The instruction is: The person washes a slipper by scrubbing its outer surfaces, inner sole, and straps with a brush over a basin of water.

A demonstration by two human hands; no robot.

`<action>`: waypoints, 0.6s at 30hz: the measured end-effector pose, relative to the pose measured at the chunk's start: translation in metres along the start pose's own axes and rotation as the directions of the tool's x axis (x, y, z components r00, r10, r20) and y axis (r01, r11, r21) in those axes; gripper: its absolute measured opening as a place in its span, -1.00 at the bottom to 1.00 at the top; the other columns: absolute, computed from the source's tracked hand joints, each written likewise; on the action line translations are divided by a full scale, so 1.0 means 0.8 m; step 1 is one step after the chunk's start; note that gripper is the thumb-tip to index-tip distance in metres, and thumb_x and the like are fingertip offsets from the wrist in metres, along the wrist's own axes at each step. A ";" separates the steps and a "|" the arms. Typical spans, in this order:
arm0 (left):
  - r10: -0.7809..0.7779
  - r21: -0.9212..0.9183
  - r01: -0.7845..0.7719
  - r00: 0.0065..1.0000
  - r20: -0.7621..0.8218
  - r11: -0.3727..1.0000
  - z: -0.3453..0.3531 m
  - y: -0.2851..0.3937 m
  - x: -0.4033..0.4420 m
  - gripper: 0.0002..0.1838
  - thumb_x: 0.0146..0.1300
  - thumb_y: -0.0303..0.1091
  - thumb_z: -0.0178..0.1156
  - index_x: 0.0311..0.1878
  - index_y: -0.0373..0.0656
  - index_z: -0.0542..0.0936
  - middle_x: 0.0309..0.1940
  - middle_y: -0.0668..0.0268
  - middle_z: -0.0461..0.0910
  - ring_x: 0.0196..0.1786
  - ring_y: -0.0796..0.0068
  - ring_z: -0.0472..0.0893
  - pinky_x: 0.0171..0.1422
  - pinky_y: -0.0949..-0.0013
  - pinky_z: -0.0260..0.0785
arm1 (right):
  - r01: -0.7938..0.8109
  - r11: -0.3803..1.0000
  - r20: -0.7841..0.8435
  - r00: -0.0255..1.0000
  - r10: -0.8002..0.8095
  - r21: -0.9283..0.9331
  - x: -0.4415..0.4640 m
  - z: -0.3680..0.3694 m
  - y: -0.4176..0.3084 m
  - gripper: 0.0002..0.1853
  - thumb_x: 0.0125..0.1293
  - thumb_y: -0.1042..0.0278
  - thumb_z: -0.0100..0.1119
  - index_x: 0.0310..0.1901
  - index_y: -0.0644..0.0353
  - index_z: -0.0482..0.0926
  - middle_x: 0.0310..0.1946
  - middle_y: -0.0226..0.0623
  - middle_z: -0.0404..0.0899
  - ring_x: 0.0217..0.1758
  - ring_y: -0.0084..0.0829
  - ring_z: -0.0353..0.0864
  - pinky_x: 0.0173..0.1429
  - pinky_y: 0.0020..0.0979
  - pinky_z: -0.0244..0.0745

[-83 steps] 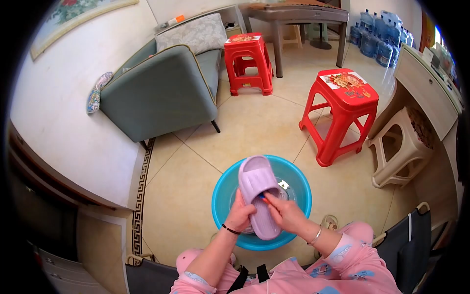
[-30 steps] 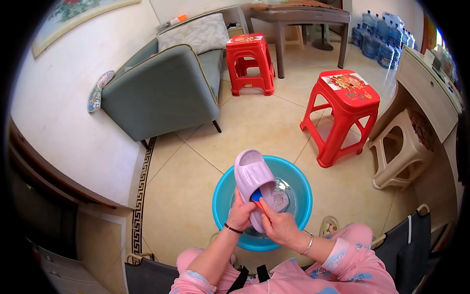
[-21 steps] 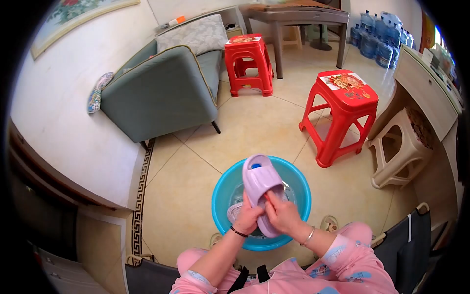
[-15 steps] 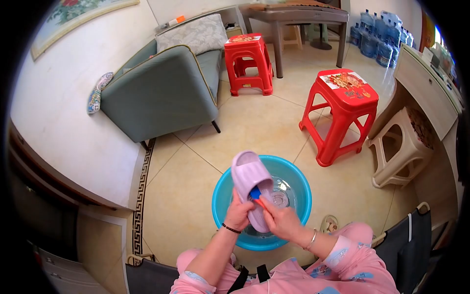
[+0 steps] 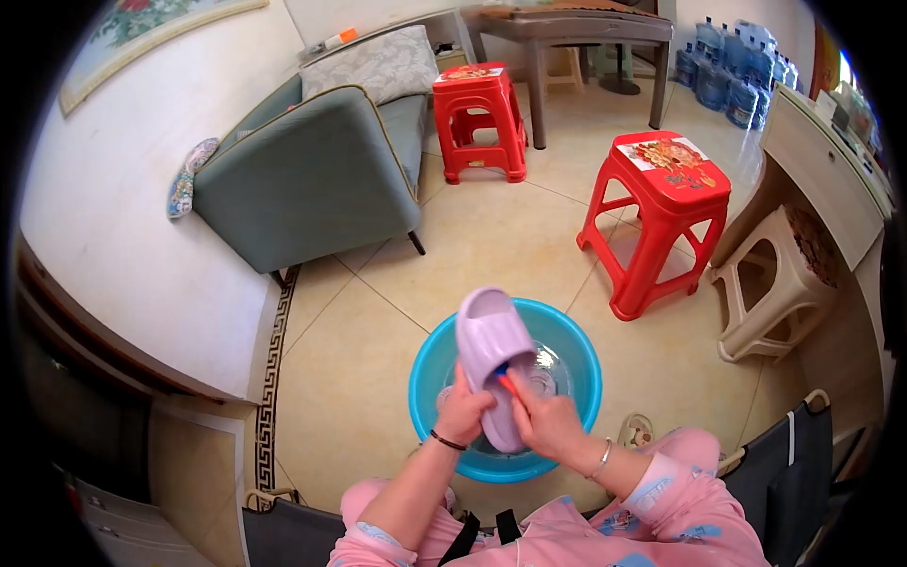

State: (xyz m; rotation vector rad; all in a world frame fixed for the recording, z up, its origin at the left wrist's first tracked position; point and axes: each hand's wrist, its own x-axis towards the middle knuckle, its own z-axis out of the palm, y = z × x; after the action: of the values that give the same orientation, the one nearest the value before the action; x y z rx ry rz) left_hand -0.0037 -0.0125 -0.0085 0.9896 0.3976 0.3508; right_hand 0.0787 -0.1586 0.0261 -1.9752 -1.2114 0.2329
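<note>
A lilac slide slipper (image 5: 495,342) is held over a blue plastic basin (image 5: 588,387) with clear water in it. My left hand (image 5: 463,414) is closed around the slipper's left edge near its middle. My right hand (image 5: 553,425) grips the orange handle of a small brush (image 5: 505,376). The brush's blue head is partly tucked under the slipper's strap, so its bristles are hidden. The slipper tilts with its toe end pointing away from me.
Two red plastic stools (image 5: 661,213) (image 5: 480,123) stand ahead on the tiled floor. A beige stool (image 5: 779,283) is under the desk at right. A grey-green sofa (image 5: 312,180) stands at left; blue water bottles (image 5: 727,76) are at the back.
The slipper has shifted slightly to the right, my left hand with it. The brush head has slid further under the strap, showing less blue.
</note>
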 end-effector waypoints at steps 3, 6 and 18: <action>0.007 0.049 -0.008 1.000 0.029 0.999 0.025 -0.032 -0.011 -0.01 -0.12 -0.72 0.03 0.47 -0.03 -0.06 0.22 0.24 0.29 0.27 0.32 0.34 0.32 0.35 0.25 | -0.093 0.991 -0.126 0.989 0.081 -0.092 0.015 0.019 0.033 -0.63 0.29 0.31 0.02 0.12 0.21 0.47 -0.65 0.04 0.53 -0.61 0.04 0.56 -0.47 0.00 0.46; 0.040 0.082 -0.040 0.999 -0.003 0.996 0.018 -0.034 -0.005 0.00 -0.10 -0.72 0.02 0.48 -0.01 -0.10 0.23 0.23 0.28 0.28 0.31 0.33 0.33 0.33 0.25 | -0.111 0.987 -0.153 0.984 0.093 -0.114 0.017 0.026 0.037 -0.65 0.30 0.27 0.00 0.06 0.24 0.47 -0.68 -0.03 0.53 -0.66 0.03 0.54 -0.50 0.01 0.45; 0.136 0.269 -0.136 0.991 0.018 0.953 0.031 -0.032 -0.013 0.00 -0.04 -0.68 0.03 0.49 -0.10 -0.18 0.25 0.19 0.25 0.29 0.36 0.31 0.31 0.38 0.25 | -0.193 0.958 -0.047 0.981 0.187 -0.214 0.024 0.018 0.047 -0.64 0.32 0.24 -0.02 0.06 0.25 0.45 -0.63 0.08 0.54 -0.57 0.13 0.56 -0.39 0.08 0.47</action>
State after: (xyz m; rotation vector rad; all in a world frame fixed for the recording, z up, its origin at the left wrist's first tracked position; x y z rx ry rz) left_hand 0.0020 -0.0487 -0.0167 1.2882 0.3850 0.4286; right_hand 0.1063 -0.1441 -0.0054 -2.2817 -1.0677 0.1763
